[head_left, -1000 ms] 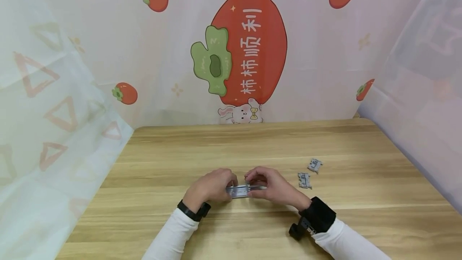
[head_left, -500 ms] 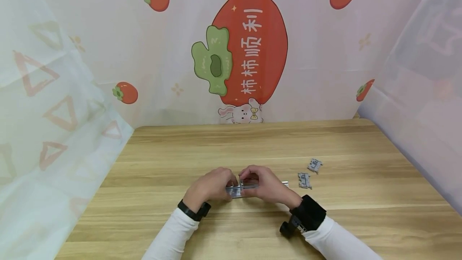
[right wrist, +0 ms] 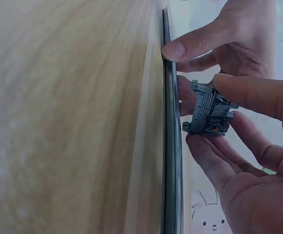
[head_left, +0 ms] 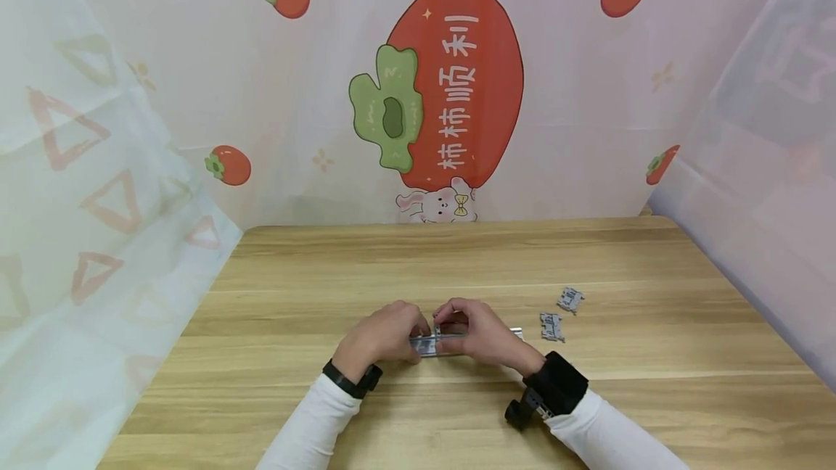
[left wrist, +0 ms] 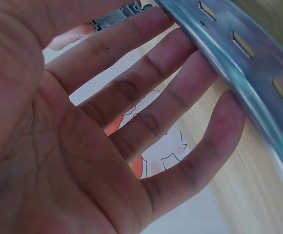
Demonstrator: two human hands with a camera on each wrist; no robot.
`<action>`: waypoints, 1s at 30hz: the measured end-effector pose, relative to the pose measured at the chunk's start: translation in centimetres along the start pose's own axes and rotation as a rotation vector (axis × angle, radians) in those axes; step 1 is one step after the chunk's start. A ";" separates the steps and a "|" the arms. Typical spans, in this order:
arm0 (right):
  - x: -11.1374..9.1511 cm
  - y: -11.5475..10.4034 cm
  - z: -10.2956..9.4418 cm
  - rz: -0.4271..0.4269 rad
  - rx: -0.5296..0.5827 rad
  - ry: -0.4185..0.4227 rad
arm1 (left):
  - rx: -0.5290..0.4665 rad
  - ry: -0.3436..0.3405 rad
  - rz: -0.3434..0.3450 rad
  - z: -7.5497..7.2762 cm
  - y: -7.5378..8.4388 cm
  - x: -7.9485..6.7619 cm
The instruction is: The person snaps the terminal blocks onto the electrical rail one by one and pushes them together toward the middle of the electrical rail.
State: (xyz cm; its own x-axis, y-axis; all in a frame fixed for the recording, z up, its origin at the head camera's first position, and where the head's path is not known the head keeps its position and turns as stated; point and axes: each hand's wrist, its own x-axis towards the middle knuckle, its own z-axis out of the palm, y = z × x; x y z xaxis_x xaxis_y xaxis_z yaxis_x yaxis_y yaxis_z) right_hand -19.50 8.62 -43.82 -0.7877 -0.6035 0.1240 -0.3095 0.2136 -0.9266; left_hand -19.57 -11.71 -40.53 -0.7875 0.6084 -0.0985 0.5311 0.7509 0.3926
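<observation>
Metal rail (head_left: pixel 423 347) at lower centre of head view, left hand (head_left: pixel 384 337) gripping its left part. Right hand (head_left: pixel 485 336) pinching gray block (right wrist: pixel 209 113) at rail, contact unclear. Two similar blocks (head_left: pixel 551 327) on desk (head_left: pixel 313 274), right of centre.

one metal rail (head_left: pixel 423 347), three grey terminal blocks (head_left: pixel 551 326) (head_left: pixel 570 299) (right wrist: pixel 207 111), two hands (head_left: pixel 382 339) (head_left: pixel 486 336)

"柿柿顺利" (head_left: pixel 457 84) (in white) stands on the red persimmon (head_left: pixel 498 85).
</observation>
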 end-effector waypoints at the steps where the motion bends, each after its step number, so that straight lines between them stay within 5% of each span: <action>1: 0.0 0.1 0.0 -0.001 0.000 0.000 | 0.001 0.000 0.000 0.0 0.0 0.0; 18: 0.1 0.2 -0.1 0.004 -0.018 -0.005 | 0.000 -0.002 0.005 -0.1 -0.1 0.0; 25: -0.4 -2.4 0.0 0.007 -0.002 -0.015 | 0.001 -0.004 0.002 0.0 -0.1 0.1; 30: -0.1 -1.4 0.1 -0.003 -0.017 -0.017 | 0.002 -0.005 0.000 0.0 -0.2 0.1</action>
State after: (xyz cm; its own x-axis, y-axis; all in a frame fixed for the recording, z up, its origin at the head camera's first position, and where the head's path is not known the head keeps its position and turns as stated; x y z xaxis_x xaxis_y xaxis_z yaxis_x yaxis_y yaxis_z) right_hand -18.95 8.36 -42.60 -0.7778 -0.6169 0.1203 -0.3207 0.2249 -0.9201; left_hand -19.73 -11.79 -40.61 -0.7857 0.6100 -0.1029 0.5322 0.7513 0.3904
